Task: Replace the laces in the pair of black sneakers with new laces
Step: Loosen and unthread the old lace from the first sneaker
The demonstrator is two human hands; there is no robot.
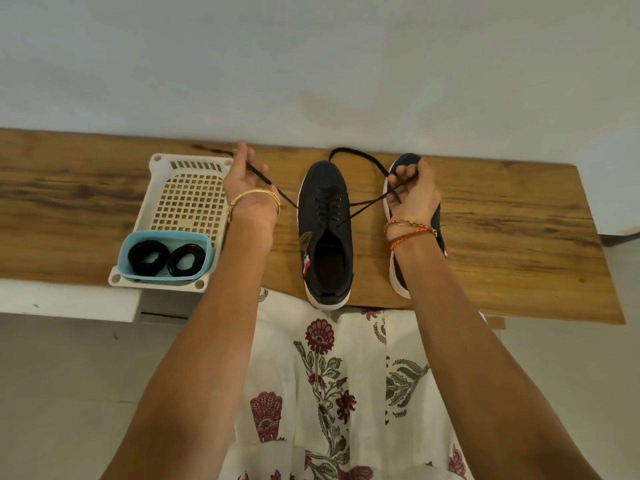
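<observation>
A black sneaker (325,233) with a white sole stands on the wooden board (502,237), toe pointing away, a black lace (363,206) threaded through its eyelets. My left hand (246,183) pinches one lace end, pulled out to the left over the basket. My right hand (412,192) grips the other end to the right; that strand loops round past the toe. The second black sneaker (401,164) lies under my right hand and wrist, mostly hidden. Two coiled black laces (149,257) (185,259) sit in a blue tub (124,251).
A white perforated basket (188,199) holds the blue tub at the board's left. A pale wall rises right behind the board. A white ledge (65,299) runs below the basket. My floral garment (329,393) fills the lower middle.
</observation>
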